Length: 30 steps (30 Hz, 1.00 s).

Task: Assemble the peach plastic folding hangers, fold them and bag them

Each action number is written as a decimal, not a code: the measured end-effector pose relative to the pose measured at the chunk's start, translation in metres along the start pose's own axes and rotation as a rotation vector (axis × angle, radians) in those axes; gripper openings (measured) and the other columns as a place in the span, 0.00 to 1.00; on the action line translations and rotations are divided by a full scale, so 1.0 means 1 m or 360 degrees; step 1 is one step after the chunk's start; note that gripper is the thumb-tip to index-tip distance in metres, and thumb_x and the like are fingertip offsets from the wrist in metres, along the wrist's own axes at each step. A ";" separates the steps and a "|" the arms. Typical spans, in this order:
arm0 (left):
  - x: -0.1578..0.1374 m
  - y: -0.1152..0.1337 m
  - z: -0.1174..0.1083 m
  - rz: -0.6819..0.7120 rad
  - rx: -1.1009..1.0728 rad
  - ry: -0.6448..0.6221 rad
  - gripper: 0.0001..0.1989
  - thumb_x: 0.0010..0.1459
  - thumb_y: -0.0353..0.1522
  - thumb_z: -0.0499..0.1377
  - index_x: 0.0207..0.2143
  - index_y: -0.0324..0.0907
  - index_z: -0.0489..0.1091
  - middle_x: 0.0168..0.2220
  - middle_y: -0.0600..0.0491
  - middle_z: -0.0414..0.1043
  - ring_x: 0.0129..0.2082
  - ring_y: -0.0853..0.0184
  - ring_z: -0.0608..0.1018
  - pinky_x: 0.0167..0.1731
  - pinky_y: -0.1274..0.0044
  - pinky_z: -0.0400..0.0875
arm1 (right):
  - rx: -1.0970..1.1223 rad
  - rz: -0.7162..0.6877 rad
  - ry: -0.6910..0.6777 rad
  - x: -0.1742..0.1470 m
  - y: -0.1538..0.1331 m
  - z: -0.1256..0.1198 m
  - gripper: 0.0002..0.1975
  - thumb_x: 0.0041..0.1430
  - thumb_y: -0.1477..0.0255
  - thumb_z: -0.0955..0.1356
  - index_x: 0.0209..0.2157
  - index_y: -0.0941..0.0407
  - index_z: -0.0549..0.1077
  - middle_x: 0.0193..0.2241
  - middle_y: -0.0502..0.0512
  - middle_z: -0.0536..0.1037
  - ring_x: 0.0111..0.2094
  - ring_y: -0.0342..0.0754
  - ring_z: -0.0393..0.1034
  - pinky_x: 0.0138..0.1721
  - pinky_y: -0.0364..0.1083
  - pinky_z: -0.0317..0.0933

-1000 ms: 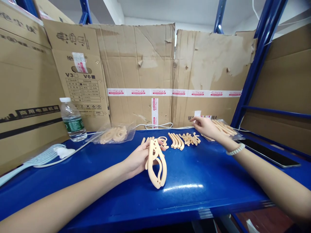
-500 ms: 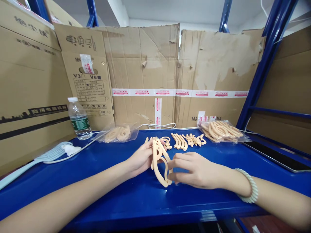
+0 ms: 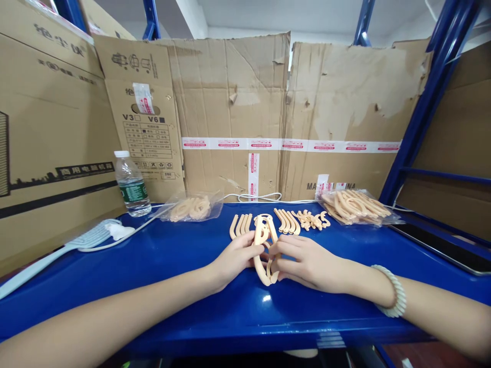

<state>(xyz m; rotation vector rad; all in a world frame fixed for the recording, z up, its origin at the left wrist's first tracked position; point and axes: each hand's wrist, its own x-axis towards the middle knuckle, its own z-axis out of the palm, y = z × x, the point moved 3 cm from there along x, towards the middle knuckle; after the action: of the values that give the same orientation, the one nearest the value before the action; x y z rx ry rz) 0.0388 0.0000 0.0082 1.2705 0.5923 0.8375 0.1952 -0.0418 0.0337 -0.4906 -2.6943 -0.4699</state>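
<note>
Our right grip (image 3: 310, 260) has come over from beside the plastic bag (image 3: 355, 207) on the right, where it was a second ago, to the beige frame (image 3: 261, 275) that our left grip (image 3: 236, 258) holds. With our left fingers drawn back a little, the four curved bars (image 3: 232, 227) behind them show more fully.

We have the frame tilted just above the blue surface (image 3: 245, 317), between our two hands. Our left thumb presses across its near face, closed on its left side. Our right fingers curl against its right side; they cover that part, so we cannot tell whether they are closed on it.

Behind our right hand lie a second row of bars (image 3: 287, 222) and, just beside it, a heap of small hooked pieces (image 3: 310, 221). Farther left, another bag (image 3: 192, 207) of beige parts lies near a water bottle (image 3: 132, 190).
</note>
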 end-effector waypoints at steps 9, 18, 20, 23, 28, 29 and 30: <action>-0.001 -0.001 -0.002 0.0102 0.0153 0.0172 0.17 0.49 0.40 0.66 0.34 0.36 0.69 0.30 0.49 0.73 0.30 0.62 0.77 0.32 0.70 0.75 | -0.0126 0.0146 -0.0056 -0.002 0.002 0.002 0.06 0.62 0.75 0.60 0.34 0.58 0.68 0.36 0.59 0.72 0.39 0.52 0.60 0.50 0.57 0.51; -0.002 0.000 -0.006 0.0163 0.0205 0.0343 0.15 0.54 0.41 0.60 0.30 0.37 0.67 0.26 0.50 0.74 0.28 0.62 0.79 0.32 0.69 0.77 | -0.0211 0.0361 -0.0233 -0.004 0.007 0.010 0.07 0.63 0.75 0.59 0.32 0.56 0.65 0.26 0.51 0.70 0.26 0.45 0.60 0.36 0.46 0.52; -0.001 -0.002 -0.006 0.0149 0.0229 0.0333 0.17 0.55 0.43 0.59 0.29 0.36 0.66 0.26 0.49 0.74 0.28 0.62 0.79 0.32 0.69 0.76 | -0.0210 0.0374 -0.0262 -0.005 0.007 0.010 0.07 0.62 0.75 0.59 0.30 0.56 0.64 0.24 0.49 0.69 0.24 0.44 0.60 0.34 0.45 0.50; 0.000 -0.003 -0.007 0.0130 0.0197 0.0327 0.18 0.56 0.44 0.59 0.28 0.36 0.66 0.26 0.49 0.74 0.28 0.62 0.79 0.32 0.69 0.76 | -0.0240 0.0348 -0.0235 -0.005 0.007 0.009 0.07 0.62 0.76 0.59 0.29 0.56 0.64 0.24 0.49 0.69 0.24 0.44 0.60 0.34 0.45 0.49; 0.001 -0.005 -0.009 0.0133 0.0191 0.0333 0.18 0.56 0.44 0.59 0.28 0.37 0.66 0.25 0.49 0.75 0.27 0.62 0.79 0.32 0.69 0.76 | -0.0294 0.0289 -0.0160 -0.005 0.009 0.008 0.09 0.62 0.75 0.59 0.28 0.56 0.64 0.23 0.49 0.69 0.24 0.44 0.60 0.33 0.46 0.47; 0.002 -0.005 -0.009 0.0134 0.0192 0.0327 0.19 0.55 0.45 0.59 0.27 0.36 0.66 0.25 0.48 0.75 0.27 0.62 0.79 0.31 0.69 0.76 | -0.0300 0.0282 -0.0151 -0.005 0.009 0.009 0.09 0.62 0.75 0.59 0.28 0.56 0.64 0.23 0.49 0.69 0.24 0.44 0.60 0.33 0.46 0.47; 0.002 -0.006 -0.010 0.0134 0.0191 0.0321 0.19 0.55 0.45 0.59 0.27 0.36 0.67 0.25 0.48 0.75 0.27 0.62 0.79 0.31 0.69 0.76 | -0.0303 0.0275 -0.0147 -0.005 0.010 0.009 0.09 0.63 0.75 0.59 0.29 0.56 0.65 0.23 0.49 0.69 0.25 0.44 0.60 0.34 0.46 0.47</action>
<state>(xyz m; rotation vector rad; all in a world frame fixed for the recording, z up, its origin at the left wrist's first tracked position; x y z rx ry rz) 0.0338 0.0072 0.0006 1.3359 0.7631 1.0207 0.2012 -0.0314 0.0262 -0.8096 -2.6759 -0.6724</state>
